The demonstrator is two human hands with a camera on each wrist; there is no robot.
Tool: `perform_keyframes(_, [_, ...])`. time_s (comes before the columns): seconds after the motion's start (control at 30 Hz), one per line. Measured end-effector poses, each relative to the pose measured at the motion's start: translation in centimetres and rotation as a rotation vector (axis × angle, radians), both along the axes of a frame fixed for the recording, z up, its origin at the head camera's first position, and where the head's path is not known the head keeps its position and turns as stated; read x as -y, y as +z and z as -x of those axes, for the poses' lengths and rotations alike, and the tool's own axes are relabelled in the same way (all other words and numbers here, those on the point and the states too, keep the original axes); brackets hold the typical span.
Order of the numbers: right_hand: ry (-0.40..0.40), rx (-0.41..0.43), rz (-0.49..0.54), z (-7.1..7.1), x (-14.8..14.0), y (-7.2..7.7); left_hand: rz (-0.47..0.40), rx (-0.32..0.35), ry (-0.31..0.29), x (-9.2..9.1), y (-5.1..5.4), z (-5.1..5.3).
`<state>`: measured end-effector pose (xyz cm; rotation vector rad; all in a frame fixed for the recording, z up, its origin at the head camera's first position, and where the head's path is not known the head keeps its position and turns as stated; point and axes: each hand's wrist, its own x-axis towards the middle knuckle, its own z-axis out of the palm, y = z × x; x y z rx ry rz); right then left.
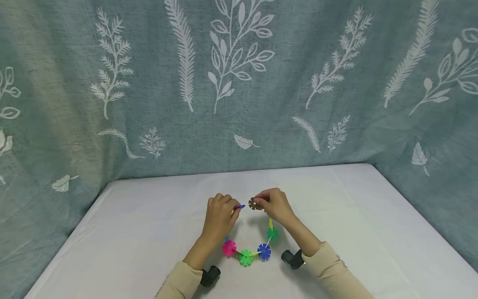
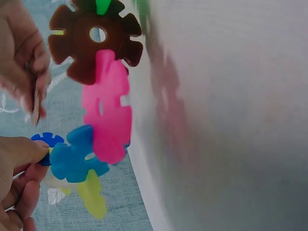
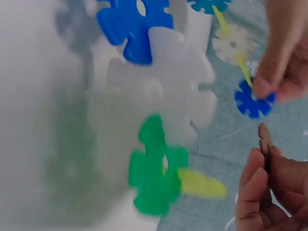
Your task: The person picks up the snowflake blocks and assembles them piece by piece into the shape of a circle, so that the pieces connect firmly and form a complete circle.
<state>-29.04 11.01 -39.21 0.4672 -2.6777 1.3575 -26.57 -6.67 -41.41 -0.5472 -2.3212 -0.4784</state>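
Note:
Several notched plastic discs are slotted edge to edge in a curved chain. In the head view its pink disc [image 1: 229, 248], bright green disc [image 1: 246, 258], blue disc [image 1: 264, 251] and darker green disc [image 1: 272, 234] show below the hands. My left hand [image 1: 220, 218] pinches a small-looking blue disc [image 3: 254, 99] at one end, joined to a yellow disc [image 3: 244, 70]. With thumb and fingers, my right hand [image 1: 275, 206] pinches a brown disc [image 1: 252, 203] by its edge. A narrow gap separates the brown disc from that blue one. Fingers hide part of both discs.
A white cloth covers the table [image 1: 130, 232]. Behind it hangs a grey-green curtain [image 1: 239, 137] with white leaf prints. Black wrist cameras [image 1: 292, 259] sit under both forearms, close to the chain.

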Motion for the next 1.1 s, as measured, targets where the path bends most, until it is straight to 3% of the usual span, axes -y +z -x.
perform_keyframes(0.1, [0.005, 0.008, 0.026, -0.1, 1.5, 0.1, 0.018, -0.02, 0.0, 0.3, 0.2, -0.2])
perform_keyframes(0.3, [0.028, 0.049, 0.05, -0.3, 1.7, 0.2, 0.022, -0.026, 0.01, 0.1, 0.2, -0.4])
perform_keyframes(0.63, [0.081, 0.171, 0.128, -0.3, 1.9, 0.7, -0.004, -0.118, -0.055, 0.2, -0.4, -0.3])
perform_keyframes(0.93, [0.086, 0.316, 0.19, -0.1, 2.2, 1.0, -0.065, -0.098, -0.086, -0.1, -0.6, -0.6])
perform_keyframes(1.1, [0.098, 0.287, 0.141, 0.2, 1.9, 0.8, -0.069, -0.03, -0.069, -0.4, -0.6, -1.1])
